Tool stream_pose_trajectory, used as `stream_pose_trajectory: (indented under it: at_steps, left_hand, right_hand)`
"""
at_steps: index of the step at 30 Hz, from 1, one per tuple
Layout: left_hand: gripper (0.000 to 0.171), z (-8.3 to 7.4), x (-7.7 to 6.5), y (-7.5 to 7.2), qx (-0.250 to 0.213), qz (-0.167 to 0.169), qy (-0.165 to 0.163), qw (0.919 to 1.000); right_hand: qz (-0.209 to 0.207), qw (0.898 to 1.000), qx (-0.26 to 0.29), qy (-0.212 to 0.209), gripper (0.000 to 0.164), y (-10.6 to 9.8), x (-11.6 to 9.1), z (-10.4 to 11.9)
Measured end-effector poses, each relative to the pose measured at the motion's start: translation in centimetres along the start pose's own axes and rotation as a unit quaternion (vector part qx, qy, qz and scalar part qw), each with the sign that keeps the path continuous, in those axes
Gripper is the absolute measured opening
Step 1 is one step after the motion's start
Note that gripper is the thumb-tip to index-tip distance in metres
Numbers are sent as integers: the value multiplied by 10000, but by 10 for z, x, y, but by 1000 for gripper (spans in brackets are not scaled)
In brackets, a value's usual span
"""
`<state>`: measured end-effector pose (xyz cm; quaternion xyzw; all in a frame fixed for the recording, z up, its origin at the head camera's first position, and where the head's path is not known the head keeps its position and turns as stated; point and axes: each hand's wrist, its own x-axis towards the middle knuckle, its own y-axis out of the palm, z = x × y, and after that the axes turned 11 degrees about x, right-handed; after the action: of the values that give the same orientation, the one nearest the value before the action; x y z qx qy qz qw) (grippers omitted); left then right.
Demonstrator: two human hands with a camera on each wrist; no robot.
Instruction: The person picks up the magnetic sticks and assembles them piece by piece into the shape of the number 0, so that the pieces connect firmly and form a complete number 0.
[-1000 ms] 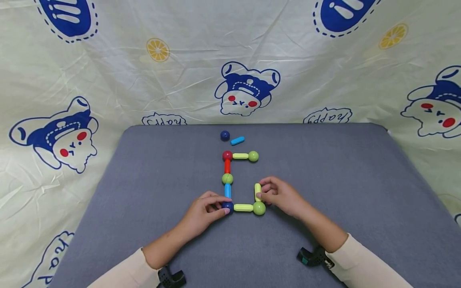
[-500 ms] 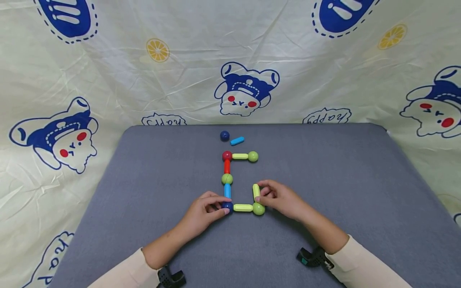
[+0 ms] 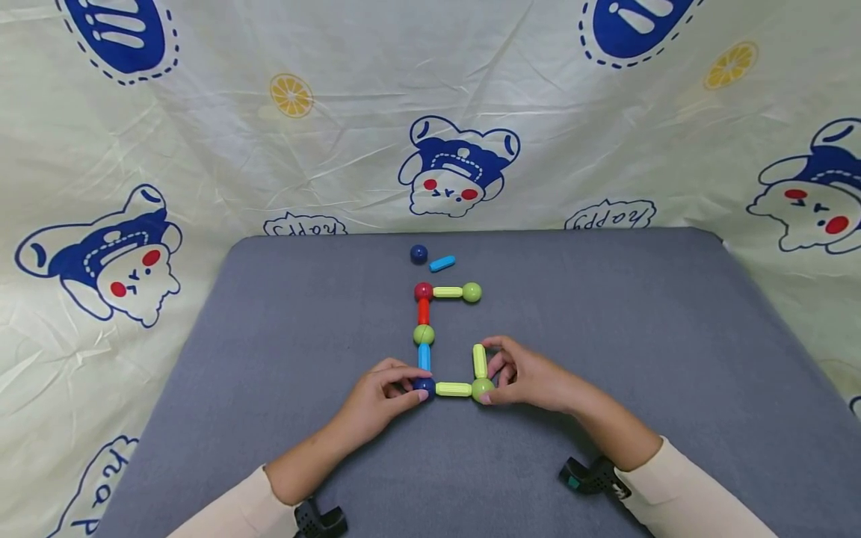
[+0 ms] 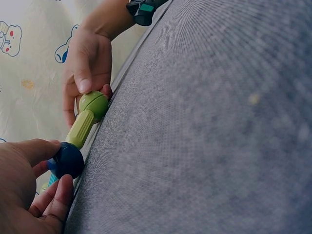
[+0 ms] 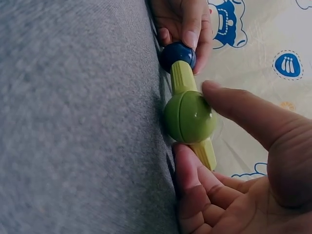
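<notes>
My left hand (image 3: 377, 394) pinches the dark blue ball (image 4: 68, 161) at the near left corner of a flat ball-and-rod figure. At the near right corner my right hand (image 3: 531, 375) holds the green ball (image 5: 190, 117), thumb on one side and fingers on the other. A yellow-green rod (image 3: 454, 389) joins these two balls. Another yellow-green rod (image 3: 480, 361) points away from the green ball, beside my right fingers. Up the left side run a blue rod (image 3: 424, 357), a green ball (image 3: 424, 335), a red rod (image 3: 423, 311) and a red ball (image 3: 424, 291).
From the red ball a yellow-green rod (image 3: 448, 292) leads right to another green ball (image 3: 472, 292). Beyond lie a loose dark blue ball (image 3: 418, 255) and a loose blue rod (image 3: 442, 263). Grey cloth covers the table (image 3: 303, 314); a printed sheet (image 3: 363, 164) hangs behind.
My right hand has slid from the upright yellow-green rod down to the green corner ball. That rod first leaned slightly left. My left hand has stayed on the dark blue ball.
</notes>
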<state>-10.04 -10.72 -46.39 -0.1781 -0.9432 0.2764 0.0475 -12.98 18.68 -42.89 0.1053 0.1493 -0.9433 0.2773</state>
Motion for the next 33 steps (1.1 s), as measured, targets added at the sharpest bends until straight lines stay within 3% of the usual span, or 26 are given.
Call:
stream_pose_trajectory:
  at_steps: [33]
  left_hand:
    - [27,-5,2,-5,197,-15,-31,9998]
  right_hand:
    - [6,9999,-147,-69,83,2,0,0]
